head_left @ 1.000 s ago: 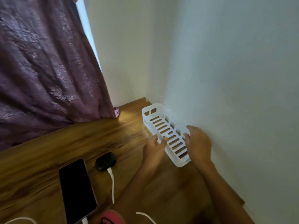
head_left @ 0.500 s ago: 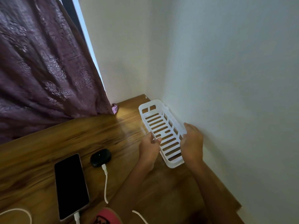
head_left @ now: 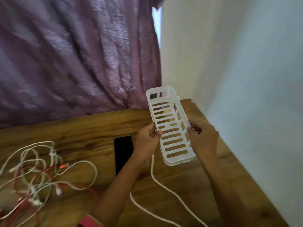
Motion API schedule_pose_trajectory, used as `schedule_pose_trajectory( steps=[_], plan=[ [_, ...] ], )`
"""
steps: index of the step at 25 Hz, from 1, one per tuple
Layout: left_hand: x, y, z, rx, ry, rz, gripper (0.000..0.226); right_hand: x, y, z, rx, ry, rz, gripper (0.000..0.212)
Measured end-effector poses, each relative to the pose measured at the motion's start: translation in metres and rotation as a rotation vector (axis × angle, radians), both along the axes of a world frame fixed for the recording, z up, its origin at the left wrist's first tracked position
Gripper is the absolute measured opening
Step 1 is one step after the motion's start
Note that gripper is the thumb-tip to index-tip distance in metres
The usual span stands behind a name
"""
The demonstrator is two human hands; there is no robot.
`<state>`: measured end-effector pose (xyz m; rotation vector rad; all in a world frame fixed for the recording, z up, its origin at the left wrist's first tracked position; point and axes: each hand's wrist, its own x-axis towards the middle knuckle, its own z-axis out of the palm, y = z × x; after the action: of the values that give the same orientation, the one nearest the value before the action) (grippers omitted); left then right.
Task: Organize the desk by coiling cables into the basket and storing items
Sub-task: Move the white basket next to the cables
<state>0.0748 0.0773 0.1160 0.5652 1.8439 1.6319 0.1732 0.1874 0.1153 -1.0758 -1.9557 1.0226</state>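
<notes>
A long white slotted plastic basket (head_left: 165, 102) is held up off the wooden desk (head_left: 91, 126), tilted with its far end raised. My left hand (head_left: 147, 141) grips its left rim with thumb and fingers. My right hand (head_left: 202, 138) grips the right rim. A tangle of white and red cables (head_left: 41, 176) lies on the desk at the left. Another white cable (head_left: 157, 182) runs from under my left hand toward the near edge. A black phone (head_left: 123, 151) lies face up, partly hidden by my left forearm.
A purple curtain (head_left: 73, 54) hangs behind the desk. White walls (head_left: 246, 71) meet in the corner at the right, along the desk's right edge. A red or pink object (head_left: 88, 223) shows at the bottom edge.
Both hands have lifted the basket away from the wall and off the desk. The view has swung left, bringing the cable tangle into sight; the black earbud case is out of sight.
</notes>
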Motion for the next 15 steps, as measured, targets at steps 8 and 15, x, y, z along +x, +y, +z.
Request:
schedule_pose_trajectory(
  steps=[8,15],
  plan=[
    [-0.061,-0.151,-0.007,-0.068,0.028,0.158,0.034,-0.075,-0.136,-0.022,-0.014,-0.026,0.145,0.028],
    [-0.100,-0.213,-0.037,-0.197,0.046,0.104,0.032,-0.110,-0.207,-0.038,-0.003,-0.195,0.098,0.027]
  ],
)
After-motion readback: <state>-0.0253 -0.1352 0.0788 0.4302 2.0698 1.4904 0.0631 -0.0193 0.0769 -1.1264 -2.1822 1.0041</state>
